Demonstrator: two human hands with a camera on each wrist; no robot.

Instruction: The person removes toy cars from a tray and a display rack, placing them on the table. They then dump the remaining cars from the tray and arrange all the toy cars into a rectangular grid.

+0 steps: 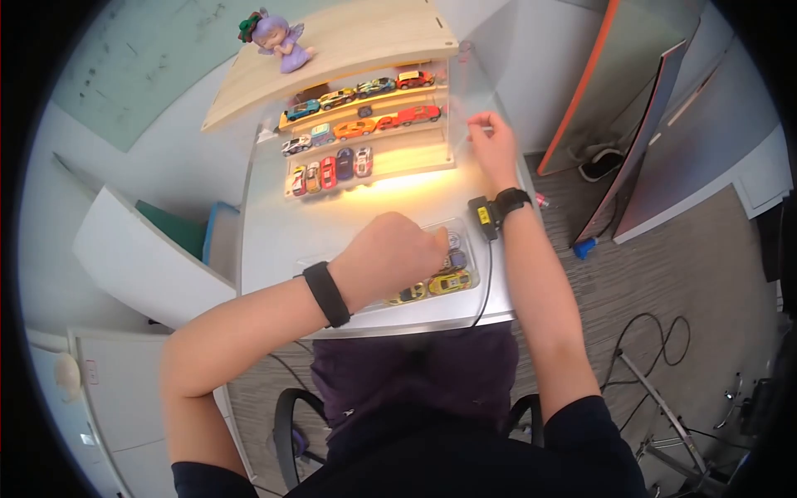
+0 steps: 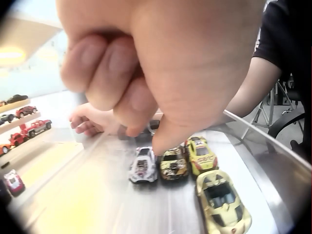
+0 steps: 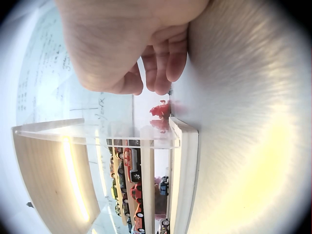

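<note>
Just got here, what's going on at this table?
A person sits at the table with their left hand over a clear tray of toy cars. Its fingers are curled down by the cars; whether they grip one can't be made out. The right hand holds nothing, beside the end of a lit, tiered display shelf. Cars stand in rows on the shelf, five of them side by side in the front row.

Yellow, purple before us
We see a black-patched, pale-yellow toy car [image 2: 224, 204] and a purple-haired, purple-dressed winged figurine [image 1: 286, 43].
</note>
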